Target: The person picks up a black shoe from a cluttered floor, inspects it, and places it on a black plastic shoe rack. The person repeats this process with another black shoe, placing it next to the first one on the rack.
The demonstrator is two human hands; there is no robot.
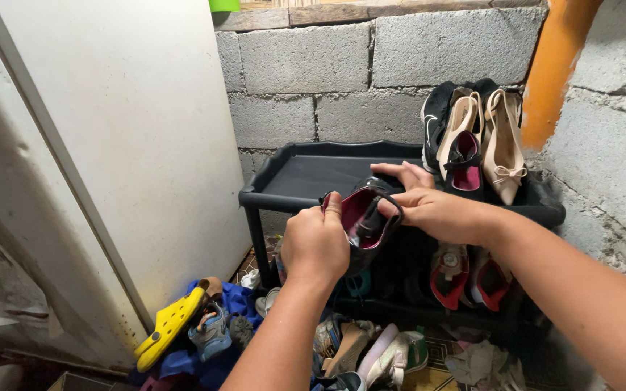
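Observation:
Both my hands hold one black shoe point(366, 221) with a dark red lining, in front of the top shelf of a black plastic shoe rack point(298, 177). My left hand point(315, 245) grips its near end from below. My right hand point(429, 206) holds its far side, fingers over the strap. On the right of the top shelf, a matching black shoe point(463, 165), two beige pointed shoes point(503, 141) and a black sneaker point(435, 116) lean against the block wall.
Red and black shoes point(465, 275) sit on the lower shelf. On the floor lie a yellow clog point(172, 326), blue cloth point(237, 300) and several mixed shoes point(371, 351). A white panel point(132, 145) stands at left; an orange pipe point(556, 65) runs down the right wall.

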